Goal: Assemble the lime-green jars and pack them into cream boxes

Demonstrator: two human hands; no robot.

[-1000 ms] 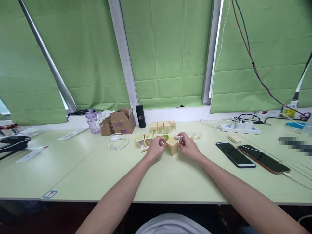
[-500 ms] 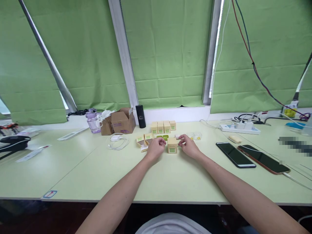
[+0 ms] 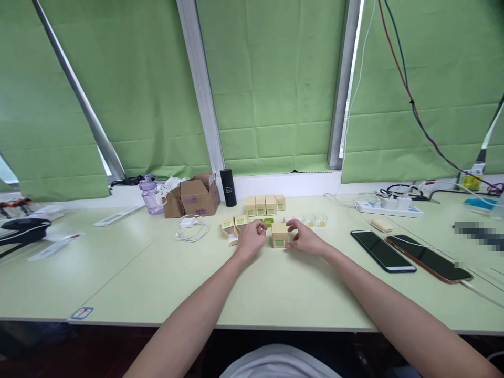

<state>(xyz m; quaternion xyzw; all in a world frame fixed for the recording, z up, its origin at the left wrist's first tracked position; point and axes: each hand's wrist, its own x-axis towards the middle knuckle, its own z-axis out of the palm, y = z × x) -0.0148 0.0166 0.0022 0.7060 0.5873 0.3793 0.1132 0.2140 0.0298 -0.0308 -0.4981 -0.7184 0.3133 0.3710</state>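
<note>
A small tan box with a green label (image 3: 279, 235) stands upright on the pale green table (image 3: 275, 289), label facing me. My right hand (image 3: 304, 238) rests against the box's right side, its curled fingers and thumb touching it. My left hand (image 3: 252, 239) sits just left of the box with a small gap, fingers loosely curled and holding nothing. Two opened boxes of the same kind (image 3: 232, 226) lie behind my left hand. Behind them stands a row of several closed matching boxes (image 3: 263, 205). A green lid (image 3: 268, 222) shows between the row and the box.
Two phones (image 3: 409, 252) lie at the right, one on a cable. A power strip (image 3: 389, 209) with plugs sits behind them. At the back left are a brown carton (image 3: 197, 197), a black cylinder (image 3: 228, 187), a purple bottle (image 3: 149, 195) and a white charger cable (image 3: 191, 228). Small clear packets (image 3: 315, 219) lie right of the boxes.
The box was held tilted between both hands, then was turned square and set on the table with its label toward me. My left hand has eased slightly off it.
</note>
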